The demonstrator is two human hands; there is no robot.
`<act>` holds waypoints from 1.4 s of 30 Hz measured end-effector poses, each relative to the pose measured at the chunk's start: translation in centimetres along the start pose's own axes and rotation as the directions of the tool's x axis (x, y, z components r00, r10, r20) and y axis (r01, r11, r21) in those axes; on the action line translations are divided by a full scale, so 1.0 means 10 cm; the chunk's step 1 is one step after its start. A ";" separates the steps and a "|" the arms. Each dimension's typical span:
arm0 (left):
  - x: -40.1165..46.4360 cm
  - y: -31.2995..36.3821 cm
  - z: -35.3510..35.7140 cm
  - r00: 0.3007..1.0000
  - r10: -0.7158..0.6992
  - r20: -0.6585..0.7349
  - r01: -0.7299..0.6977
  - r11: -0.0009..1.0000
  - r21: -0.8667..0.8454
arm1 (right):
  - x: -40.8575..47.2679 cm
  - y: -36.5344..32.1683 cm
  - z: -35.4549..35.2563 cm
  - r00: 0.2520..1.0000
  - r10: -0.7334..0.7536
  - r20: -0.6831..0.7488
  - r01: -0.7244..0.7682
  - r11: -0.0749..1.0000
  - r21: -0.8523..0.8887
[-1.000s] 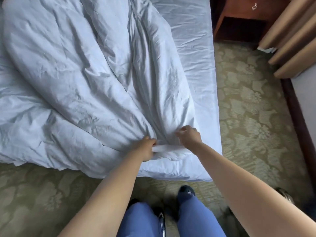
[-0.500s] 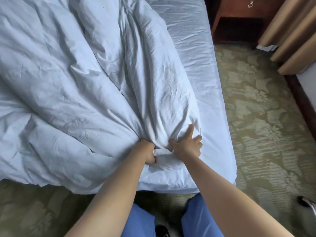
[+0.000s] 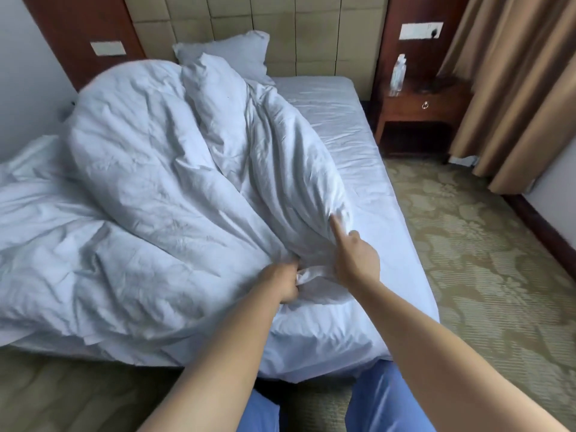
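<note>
Billowing higher, duvet (image 3: 156, 182), L grip (image 3: 285, 283) holding

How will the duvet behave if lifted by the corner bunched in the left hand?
Probably floppy: the duvet lies in deep creases and bunches tightly in the left hand. Likely light for its bulk, since it mounds up puffy on the bed. It would probably trail rather than lift whole.

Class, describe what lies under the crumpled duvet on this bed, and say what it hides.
The white sheet shows bare along the right side and runs under the duvet. A pillow pokes out at the far end. Whatever else lies beneath is covered.
</note>
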State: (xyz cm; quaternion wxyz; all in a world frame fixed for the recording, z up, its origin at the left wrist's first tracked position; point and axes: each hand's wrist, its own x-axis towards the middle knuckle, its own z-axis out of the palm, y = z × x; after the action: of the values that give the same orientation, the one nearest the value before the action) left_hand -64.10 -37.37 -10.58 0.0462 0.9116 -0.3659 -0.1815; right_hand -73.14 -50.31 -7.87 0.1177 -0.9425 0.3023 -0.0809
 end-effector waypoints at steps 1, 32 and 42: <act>-0.06 0.03 -0.03 1.000 0.013 0.000 -0.013 0.998 -0.061 | -0.04 0.02 -0.08 0.998 -0.031 -0.061 0.028 0.998 -0.048; 0.29 0.19 -0.20 0.955 -0.279 -0.106 0.079 0.578 -0.812 | 0.19 0.12 0.16 0.952 0.253 0.171 -0.295 0.619 0.728; 0.50 0.07 -0.24 0.806 -0.585 -0.084 0.229 0.441 -0.868 | 0.14 -0.17 0.20 0.857 0.021 0.515 -0.458 0.487 0.743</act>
State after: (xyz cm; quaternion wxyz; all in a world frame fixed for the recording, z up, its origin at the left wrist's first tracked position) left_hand -60.35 -41.44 -9.63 0.4897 0.8571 0.0155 -0.1594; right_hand -70.60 -49.48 -9.19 0.6352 -0.7022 0.3213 0.0152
